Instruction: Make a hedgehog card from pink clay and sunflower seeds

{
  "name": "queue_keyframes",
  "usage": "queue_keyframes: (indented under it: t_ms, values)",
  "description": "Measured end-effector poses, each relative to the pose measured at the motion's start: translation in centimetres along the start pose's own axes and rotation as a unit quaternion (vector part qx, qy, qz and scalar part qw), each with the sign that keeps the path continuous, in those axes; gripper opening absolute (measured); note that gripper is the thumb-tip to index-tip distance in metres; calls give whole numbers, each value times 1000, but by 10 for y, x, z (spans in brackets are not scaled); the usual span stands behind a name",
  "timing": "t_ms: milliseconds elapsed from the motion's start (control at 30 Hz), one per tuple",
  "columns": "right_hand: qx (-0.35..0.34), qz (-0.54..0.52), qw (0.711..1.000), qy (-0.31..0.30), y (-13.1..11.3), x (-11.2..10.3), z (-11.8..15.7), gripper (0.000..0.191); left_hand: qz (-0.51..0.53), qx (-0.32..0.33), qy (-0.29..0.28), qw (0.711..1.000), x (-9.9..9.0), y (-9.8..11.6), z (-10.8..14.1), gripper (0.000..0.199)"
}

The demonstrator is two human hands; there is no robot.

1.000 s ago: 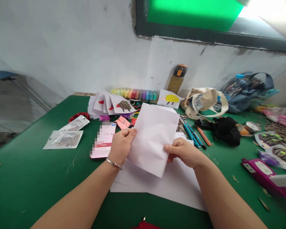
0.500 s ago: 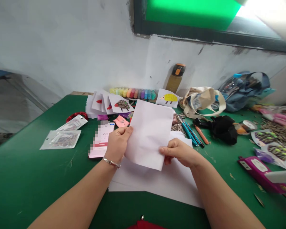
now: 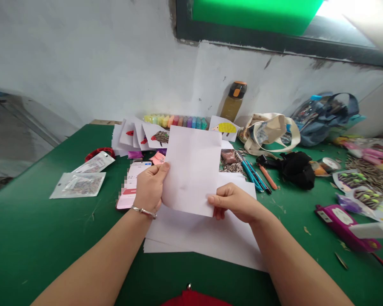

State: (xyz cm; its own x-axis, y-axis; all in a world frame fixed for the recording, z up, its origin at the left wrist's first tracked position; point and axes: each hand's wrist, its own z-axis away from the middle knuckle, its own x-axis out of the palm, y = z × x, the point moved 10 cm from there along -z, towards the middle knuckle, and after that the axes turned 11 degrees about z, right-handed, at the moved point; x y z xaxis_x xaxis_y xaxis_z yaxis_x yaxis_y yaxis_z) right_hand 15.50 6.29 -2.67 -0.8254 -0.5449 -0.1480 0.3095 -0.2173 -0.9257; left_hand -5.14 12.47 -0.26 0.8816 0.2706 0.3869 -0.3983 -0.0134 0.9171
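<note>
Between my two hands a blank white sheet of paper (image 3: 193,170) is held up, tilted toward me. My left hand (image 3: 150,187) pinches its left edge, thumb on the near face. My right hand (image 3: 230,202) grips the lower right edge between thumb and curled fingers. Beneath it, larger white sheets (image 3: 207,240) lie on the green table. A phone (image 3: 127,197) with a lit screen lies beside my left hand, partly covered by it. Behind the held paper, seeds and a brown packet (image 3: 230,156) show at its right edge.
Hedgehog picture cards (image 3: 158,136) and a yellow hedgehog drawing (image 3: 225,128) stand before a row of coloured clay (image 3: 178,122). Pens (image 3: 253,175), a black cloth item (image 3: 296,170) and a purple tape dispenser (image 3: 346,227) lie right. Clear packets (image 3: 79,185) lie left. A bottle (image 3: 234,102) stands by the wall.
The held paper has shifted slightly left and up in the view and sits more upright, facing me. Both hands moved a little left with it, their grips unchanged. The whole view shifted slightly.
</note>
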Motion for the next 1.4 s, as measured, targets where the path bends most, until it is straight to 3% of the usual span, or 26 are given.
queue_keyframes:
  t_ms: [100,367,633,700,800,967,1133,1400]
  values:
    - [12,5,999,-42,1,11,1,33,17,-10,10,1000,-2,-1,-1,30]
    - [15,25,997,-73,0,17,3,30,5,3,12,1000,-3,3,-1,30]
    - [21,64,990,-126,3,26,6,28,-95,76,0,993,-2,18,0,26]
    - [-2,33,995,-93,-1,19,3,32,-131,100,-2,986,0,22,3,26]
    - [-38,-53,998,6,-7,4,-4,37,-188,119,-16,975,5,23,7,26]
    - [-54,-171,975,134,-7,-14,-7,31,-274,140,-43,950,17,26,16,29]
    - [-93,-231,952,177,-14,-31,0,27,-337,152,-64,927,28,28,23,28]
    - [-77,-272,919,277,-1,-63,8,25,-377,168,-95,906,38,27,29,28]
